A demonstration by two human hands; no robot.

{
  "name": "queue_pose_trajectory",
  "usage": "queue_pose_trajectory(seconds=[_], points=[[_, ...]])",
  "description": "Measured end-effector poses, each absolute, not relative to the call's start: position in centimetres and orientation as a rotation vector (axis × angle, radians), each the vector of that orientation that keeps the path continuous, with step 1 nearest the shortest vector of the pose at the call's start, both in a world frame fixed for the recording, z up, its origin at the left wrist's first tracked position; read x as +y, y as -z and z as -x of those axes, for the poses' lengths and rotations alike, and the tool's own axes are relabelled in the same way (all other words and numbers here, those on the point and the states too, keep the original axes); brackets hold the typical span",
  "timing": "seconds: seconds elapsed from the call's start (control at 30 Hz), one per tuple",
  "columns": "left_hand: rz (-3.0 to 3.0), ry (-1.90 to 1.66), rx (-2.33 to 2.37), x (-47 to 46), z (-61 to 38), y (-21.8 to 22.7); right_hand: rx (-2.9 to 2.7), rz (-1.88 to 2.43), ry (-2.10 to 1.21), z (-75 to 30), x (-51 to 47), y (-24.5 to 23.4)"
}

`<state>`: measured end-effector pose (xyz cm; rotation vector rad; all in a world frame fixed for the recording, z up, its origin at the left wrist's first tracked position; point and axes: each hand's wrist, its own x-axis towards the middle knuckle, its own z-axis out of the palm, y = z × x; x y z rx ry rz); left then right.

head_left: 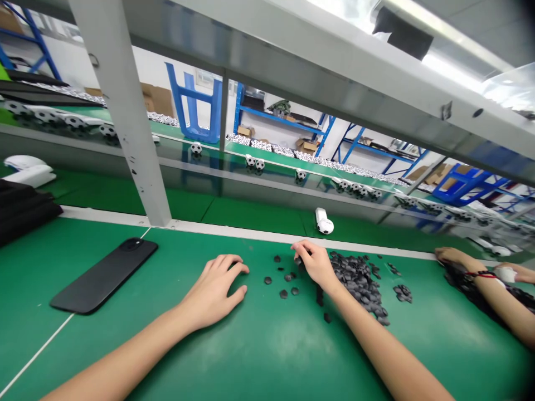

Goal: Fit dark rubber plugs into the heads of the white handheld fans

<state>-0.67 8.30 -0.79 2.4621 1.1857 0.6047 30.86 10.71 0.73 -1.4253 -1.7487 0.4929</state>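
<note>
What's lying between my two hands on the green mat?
In the head view, a few loose black pieces lie on the green mat between your left hand and right hand.

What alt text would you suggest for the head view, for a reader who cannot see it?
A person's right hand pinches a small dark piece beside a heap of flat dark grey pieces on a green workbench, the open left hand resting nearby. A black rectangular pad lies further left; a co-worker's forearm reaches in at right.
</note>
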Motion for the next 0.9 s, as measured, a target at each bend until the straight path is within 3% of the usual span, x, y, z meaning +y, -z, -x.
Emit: queue_pose_trajectory(seconds=[0.37, 0.63, 0.9], points=[[-2.597, -0.523, 1.153, 7.9, 0.0, 0.6, -1.626, 1.363, -0.815, -33.7, 10.1, 0.1], [-2.8, -0.454, 1.035, 8.0, -2.3, 0.3, -1.596, 1.397, -0.749, -35.7, 9.7, 1.0], [-2.764, -0.496, 0.994, 10.5, -4.4, 0.6, -1.667, 1.504, -0.578, -35.7, 9.0, -1.0]])
